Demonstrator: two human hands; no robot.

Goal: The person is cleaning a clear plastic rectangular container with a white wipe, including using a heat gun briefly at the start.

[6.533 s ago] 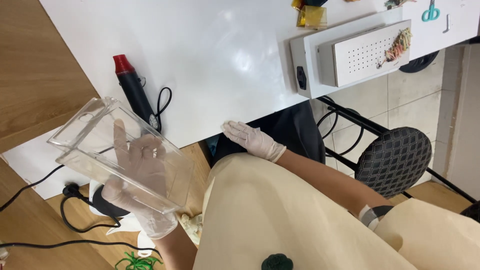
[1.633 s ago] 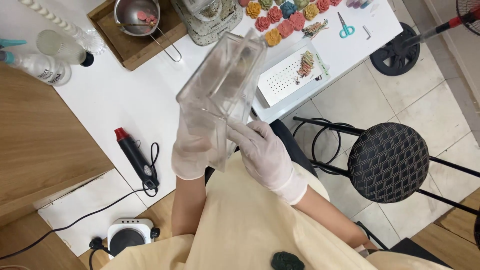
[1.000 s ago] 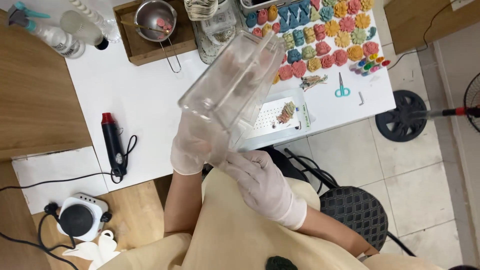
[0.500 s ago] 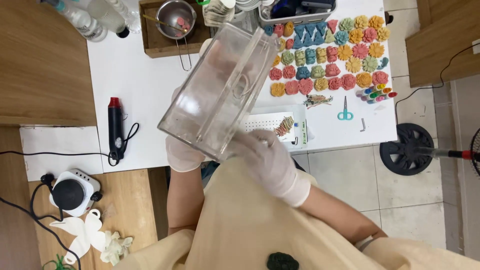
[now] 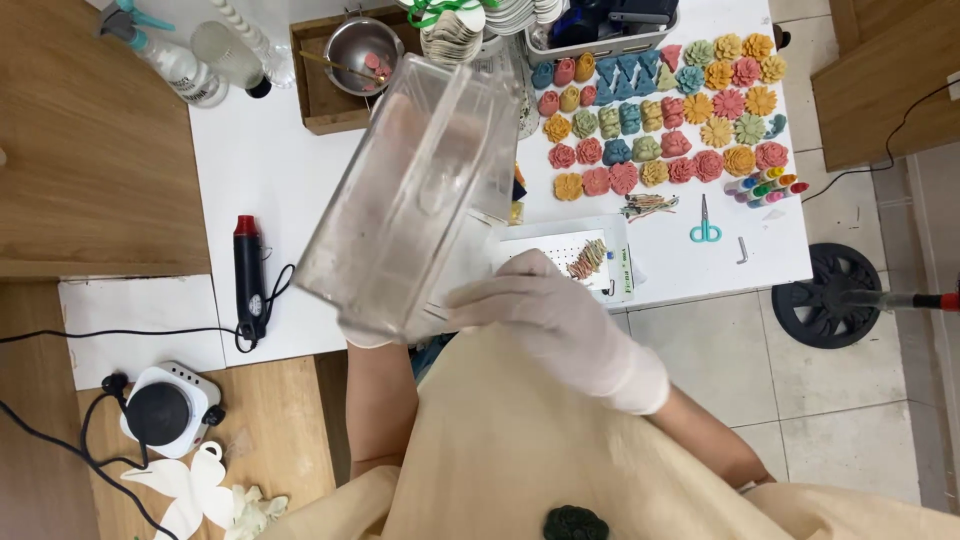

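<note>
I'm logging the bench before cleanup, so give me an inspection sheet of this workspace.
Surface: white table, crowded at the far end.
Job's things: clear box, tilted, held above the table.
Clutter: coloured flower pieces, scissors, heat gun, metal bowl, spray bottle, markers.
Hands: gloved right hand on the box's near end; left hand mostly hidden behind it.
Cables: black cords by the hot plate.
Surroundings: tiled floor, fan base.
</note>
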